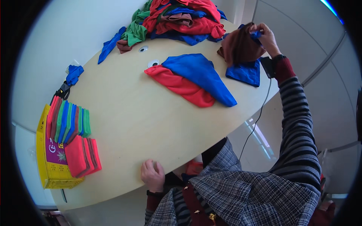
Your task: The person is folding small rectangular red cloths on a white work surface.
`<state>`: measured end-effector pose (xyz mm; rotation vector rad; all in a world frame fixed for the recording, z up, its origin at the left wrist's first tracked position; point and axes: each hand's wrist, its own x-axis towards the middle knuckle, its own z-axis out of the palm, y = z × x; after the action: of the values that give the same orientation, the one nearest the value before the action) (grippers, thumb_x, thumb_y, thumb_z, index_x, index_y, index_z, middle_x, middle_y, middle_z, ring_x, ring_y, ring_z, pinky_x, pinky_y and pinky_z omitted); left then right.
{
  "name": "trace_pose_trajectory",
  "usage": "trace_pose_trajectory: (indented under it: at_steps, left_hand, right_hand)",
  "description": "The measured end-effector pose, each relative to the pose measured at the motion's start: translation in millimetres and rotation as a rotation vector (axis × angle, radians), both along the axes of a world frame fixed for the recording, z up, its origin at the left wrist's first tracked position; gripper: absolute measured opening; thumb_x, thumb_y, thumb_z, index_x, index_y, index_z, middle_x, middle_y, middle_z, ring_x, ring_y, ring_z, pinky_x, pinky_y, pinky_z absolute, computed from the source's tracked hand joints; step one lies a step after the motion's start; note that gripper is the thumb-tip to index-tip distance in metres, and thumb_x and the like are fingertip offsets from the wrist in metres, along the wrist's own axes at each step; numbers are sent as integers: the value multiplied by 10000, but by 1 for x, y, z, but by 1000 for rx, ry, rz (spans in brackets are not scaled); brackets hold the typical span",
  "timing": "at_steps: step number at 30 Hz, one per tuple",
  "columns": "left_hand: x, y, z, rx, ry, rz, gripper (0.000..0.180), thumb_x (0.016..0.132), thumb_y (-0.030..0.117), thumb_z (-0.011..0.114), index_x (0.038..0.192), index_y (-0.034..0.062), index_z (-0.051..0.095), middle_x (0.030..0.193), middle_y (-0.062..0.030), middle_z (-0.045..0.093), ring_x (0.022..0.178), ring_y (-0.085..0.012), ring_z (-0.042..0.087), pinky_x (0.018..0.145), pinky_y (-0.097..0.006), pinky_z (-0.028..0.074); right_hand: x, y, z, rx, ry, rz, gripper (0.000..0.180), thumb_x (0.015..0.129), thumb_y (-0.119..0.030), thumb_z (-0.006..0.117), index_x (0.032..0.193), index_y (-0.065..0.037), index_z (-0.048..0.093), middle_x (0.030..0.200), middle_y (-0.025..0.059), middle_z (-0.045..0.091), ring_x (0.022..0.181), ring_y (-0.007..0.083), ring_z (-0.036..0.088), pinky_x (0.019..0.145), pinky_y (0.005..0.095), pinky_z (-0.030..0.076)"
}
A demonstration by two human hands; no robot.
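Note:
My right hand (266, 38), raised at the far right of the table, pinches a brown cloth (241, 46). A bit of blue fabric shows at its fingers; I cannot tell whether it belongs to another cloth. Under the brown cloth lies a folded blue cloth (247, 74). My left hand (153, 175) rests on the near table edge with its fingers curled and nothing visible in them. Between the hands, at mid-table, a loose blue cloth (200, 73) partly covers a red cloth (179, 87).
A big heap of mixed cloths (184, 20) fills the table's far end. Folded cloths (69, 118) stand in a yellow basket (44, 165) at left, with folded red ones (81, 156) beside it. Two white discs (153, 63) lie mid-table. A black cable (260, 113) hangs off the right edge.

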<state>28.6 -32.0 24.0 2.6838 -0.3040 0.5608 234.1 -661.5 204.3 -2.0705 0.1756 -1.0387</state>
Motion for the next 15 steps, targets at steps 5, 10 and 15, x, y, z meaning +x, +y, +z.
trace_pose_trajectory:
  at_steps: [5,10,15]
  left_hand:
    - [-1,1,-1,-20,-32,-15,188,884,156,653,1017,35,597,956,-161,617,896,-391,610,759,-477,495]
    - [-4,1,-2,-43,-49,-22,182,886,160,655,1012,41,596,964,-146,621,900,-375,614,761,-472,496]
    - [-7,6,-3,-20,-98,-31,202,873,174,671,1012,54,586,909,-137,585,857,-352,606,727,-456,502]
  right_hand:
    - [-74,24,-32,-221,498,460,293,739,97,513,948,-39,668,865,36,651,846,152,606,815,290,489]
    - [-95,104,-40,-170,995,598,172,836,-32,580,967,-32,692,922,50,683,862,172,628,803,304,510]
    - [-85,197,-69,-496,531,608,177,871,-159,663,996,-35,683,936,105,704,858,253,670,794,338,533]
